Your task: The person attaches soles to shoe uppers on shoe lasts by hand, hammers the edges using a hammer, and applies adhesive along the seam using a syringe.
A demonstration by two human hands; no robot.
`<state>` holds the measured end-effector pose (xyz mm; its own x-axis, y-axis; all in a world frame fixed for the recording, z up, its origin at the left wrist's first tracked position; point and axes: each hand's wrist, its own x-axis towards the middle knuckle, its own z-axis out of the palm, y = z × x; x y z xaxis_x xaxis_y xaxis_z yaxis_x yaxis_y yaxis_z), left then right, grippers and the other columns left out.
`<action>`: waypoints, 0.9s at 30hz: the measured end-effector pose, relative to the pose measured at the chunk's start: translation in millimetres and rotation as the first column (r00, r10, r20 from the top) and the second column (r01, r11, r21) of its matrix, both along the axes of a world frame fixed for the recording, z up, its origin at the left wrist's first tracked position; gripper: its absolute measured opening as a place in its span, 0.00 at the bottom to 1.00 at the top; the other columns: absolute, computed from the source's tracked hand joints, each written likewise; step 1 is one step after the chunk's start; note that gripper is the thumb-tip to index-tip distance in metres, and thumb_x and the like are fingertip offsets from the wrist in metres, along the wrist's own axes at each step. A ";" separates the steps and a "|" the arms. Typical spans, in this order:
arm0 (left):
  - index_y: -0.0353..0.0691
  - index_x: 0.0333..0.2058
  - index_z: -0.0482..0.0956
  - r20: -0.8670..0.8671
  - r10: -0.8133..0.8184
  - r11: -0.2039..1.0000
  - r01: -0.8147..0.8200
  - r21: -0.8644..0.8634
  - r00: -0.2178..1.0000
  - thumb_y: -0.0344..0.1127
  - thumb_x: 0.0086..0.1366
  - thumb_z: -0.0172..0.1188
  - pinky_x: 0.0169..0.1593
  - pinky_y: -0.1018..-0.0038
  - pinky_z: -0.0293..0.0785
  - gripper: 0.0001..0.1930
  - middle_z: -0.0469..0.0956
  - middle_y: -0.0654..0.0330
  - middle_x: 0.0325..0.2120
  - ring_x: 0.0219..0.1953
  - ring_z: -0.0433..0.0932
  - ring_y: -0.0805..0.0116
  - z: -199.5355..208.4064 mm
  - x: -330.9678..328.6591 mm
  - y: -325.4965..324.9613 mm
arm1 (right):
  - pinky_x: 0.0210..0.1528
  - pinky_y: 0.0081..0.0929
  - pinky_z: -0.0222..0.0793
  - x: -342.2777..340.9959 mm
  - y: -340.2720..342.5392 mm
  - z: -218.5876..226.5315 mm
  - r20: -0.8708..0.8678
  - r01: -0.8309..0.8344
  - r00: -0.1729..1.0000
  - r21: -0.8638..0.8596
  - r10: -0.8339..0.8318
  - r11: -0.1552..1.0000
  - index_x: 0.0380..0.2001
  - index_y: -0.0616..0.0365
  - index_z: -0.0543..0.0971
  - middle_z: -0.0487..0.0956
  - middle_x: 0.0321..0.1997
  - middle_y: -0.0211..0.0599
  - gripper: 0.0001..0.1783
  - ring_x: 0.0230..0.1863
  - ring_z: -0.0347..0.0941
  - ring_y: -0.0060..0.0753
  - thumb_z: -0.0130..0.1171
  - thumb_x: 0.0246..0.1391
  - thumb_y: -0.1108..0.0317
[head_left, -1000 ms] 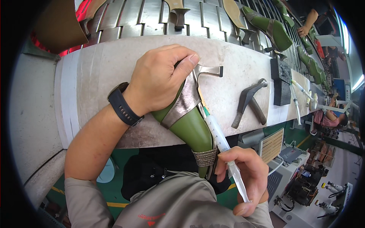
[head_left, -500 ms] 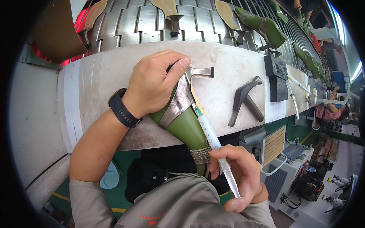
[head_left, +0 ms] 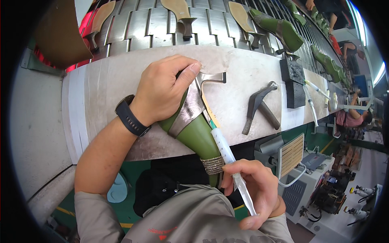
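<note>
The left hand point(head_left: 164, 91) closes its grip on the green shoe point(head_left: 194, 129), pressing it on the bench point(head_left: 105, 81), toe toward six o'clock over the bench's near edge. The right hand point(head_left: 253, 188) grips a syringe point(head_left: 229, 160), its tip at the shoe's sole. Pincers point(head_left: 259, 105) lie at three o'clock of the shoe.

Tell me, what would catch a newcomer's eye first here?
Probably the green high-heeled shoe lying across the grey workbench, pinned at its heel end by the left hand. Next, the syringe that the right hand points along the shoe's edge, and beyond the bench, more green shoes on a slatted conveyor.
</note>
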<state>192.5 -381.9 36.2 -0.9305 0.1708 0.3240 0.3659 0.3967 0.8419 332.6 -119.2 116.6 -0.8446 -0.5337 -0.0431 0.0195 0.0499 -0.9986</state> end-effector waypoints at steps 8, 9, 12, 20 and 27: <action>0.28 0.45 0.84 0.020 0.007 0.998 -0.009 0.057 1.000 0.33 0.76 0.57 0.49 0.67 0.78 0.12 0.86 0.46 0.39 0.41 0.85 0.53 5.0 8.3 4.5 | 0.47 0.27 0.75 -37.0 67.5 -6.6 -0.026 0.489 0.869 -0.110 -0.495 0.865 0.69 0.68 0.66 0.81 0.48 0.45 0.61 0.41 0.81 0.31 0.56 0.57 0.20; 0.28 0.45 0.84 0.042 0.023 0.998 -0.026 0.057 0.999 0.33 0.76 0.57 0.49 0.67 0.78 0.13 0.86 0.47 0.39 0.42 0.85 0.55 5.7 9.7 3.9 | 0.44 0.26 0.72 -54.5 85.2 -10.5 -0.059 0.556 0.818 -0.171 -0.572 0.813 0.69 0.67 0.66 0.81 0.48 0.43 0.54 0.40 0.81 0.30 0.57 0.62 0.26; 0.28 0.46 0.84 0.059 0.013 0.999 -0.015 0.036 0.998 0.34 0.78 0.55 0.51 0.70 0.76 0.14 0.86 0.51 0.40 0.43 0.83 0.62 2.7 7.2 5.6 | 0.40 0.23 0.68 -90.9 130.0 -9.4 -0.063 0.692 0.676 -0.285 -0.734 0.663 0.65 0.61 0.73 0.81 0.43 0.40 0.41 0.36 0.79 0.26 0.52 0.69 0.33; 0.30 0.48 0.85 0.093 -0.015 1.000 0.014 0.015 0.996 0.35 0.79 0.54 0.54 0.73 0.74 0.15 0.87 0.56 0.42 0.45 0.81 0.70 1.8 3.2 6.5 | 0.43 0.27 0.72 -128.9 139.4 -24.1 0.190 0.848 0.528 -0.170 -0.828 0.502 0.69 0.62 0.68 0.81 0.53 0.49 0.44 0.42 0.83 0.35 0.52 0.69 0.33; 0.31 0.47 0.85 0.078 0.057 0.998 -0.058 0.012 0.995 0.36 0.75 0.60 0.49 0.71 0.78 0.13 0.88 0.52 0.38 0.42 0.86 0.65 9.2 5.6 9.0 | 0.69 0.44 0.69 19.0 0.6 -48.4 -0.302 0.311 0.924 0.241 -0.234 0.919 0.72 0.70 0.64 0.74 0.67 0.61 0.54 0.65 0.75 0.59 0.80 0.47 0.59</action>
<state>198.1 -372.9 45.4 -0.9610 0.1126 0.2527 0.2766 0.4031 0.8724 351.6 -118.6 68.3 -0.9562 -0.2796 0.0868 -0.1875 0.3570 -0.9151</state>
